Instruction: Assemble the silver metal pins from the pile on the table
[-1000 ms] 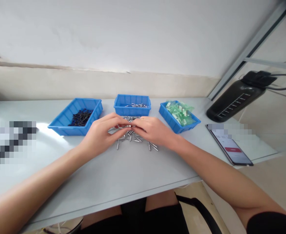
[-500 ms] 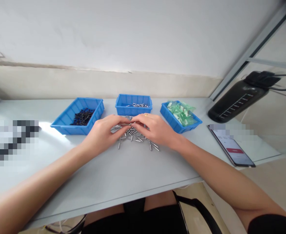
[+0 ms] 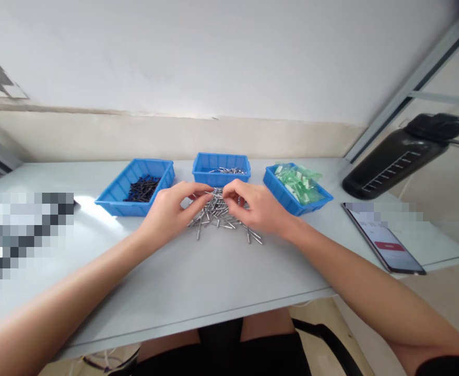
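Note:
A loose pile of silver blind rivets [image 3: 217,209] lies on the table, several of them pointing toward me. Over its left side is my left hand [image 3: 176,209], its thumb and index fingertips drawn close together. Across a small gap, my right hand [image 3: 255,206] hovers at the pile's right side with fingers curled in toward the thumb. Both hands look pinched, but anything small between the fingertips cannot be made out against the rivets. Just behind the pile stands a blue bin [image 3: 221,175] with more silver rivets inside.
At left, a blue bin [image 3: 114,206] holds dark screws [image 3: 143,189]. The right blue bin [image 3: 287,198] holds green plastic packets [image 3: 299,183]. Farther right are a phone [image 3: 386,240] and a black bottle [image 3: 397,156]. A blurred-out object [image 3: 18,235] lies at far left. A wall closes off the back.
My fingertips, which met over the pile, have come apart, leaving a gap between the hands. My right fingers are more curled. The whole view has shifted slightly.

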A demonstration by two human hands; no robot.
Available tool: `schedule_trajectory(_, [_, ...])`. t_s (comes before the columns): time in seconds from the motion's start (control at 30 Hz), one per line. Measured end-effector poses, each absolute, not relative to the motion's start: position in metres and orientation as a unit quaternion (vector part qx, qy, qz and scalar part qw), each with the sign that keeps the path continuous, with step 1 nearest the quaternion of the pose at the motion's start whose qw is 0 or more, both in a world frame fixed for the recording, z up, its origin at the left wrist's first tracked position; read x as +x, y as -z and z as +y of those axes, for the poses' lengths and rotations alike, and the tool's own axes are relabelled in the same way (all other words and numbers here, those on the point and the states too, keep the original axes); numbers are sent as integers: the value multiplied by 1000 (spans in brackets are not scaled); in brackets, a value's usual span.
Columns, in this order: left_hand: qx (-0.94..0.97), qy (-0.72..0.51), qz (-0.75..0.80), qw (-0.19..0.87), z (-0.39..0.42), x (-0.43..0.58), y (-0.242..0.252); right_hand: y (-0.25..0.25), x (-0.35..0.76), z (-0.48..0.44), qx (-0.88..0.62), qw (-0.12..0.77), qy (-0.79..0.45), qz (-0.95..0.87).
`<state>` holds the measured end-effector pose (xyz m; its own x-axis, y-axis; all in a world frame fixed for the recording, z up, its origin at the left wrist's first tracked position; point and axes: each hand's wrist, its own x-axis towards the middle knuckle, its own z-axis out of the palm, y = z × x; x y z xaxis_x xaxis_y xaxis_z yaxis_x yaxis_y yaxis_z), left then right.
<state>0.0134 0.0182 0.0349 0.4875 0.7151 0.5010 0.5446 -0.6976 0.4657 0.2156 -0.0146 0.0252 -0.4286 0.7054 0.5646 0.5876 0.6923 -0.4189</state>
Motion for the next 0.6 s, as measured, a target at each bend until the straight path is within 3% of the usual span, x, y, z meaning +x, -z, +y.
schedule_trajectory(0.4, [852, -339, 373, 144, 23, 11, -34, -27, 218, -12, -363, 390, -126, -837])
schedule_trajectory(0.6, [927, -215, 306, 30, 30, 6, -24, -18, 223, 3, -478, 407, -128, -768])
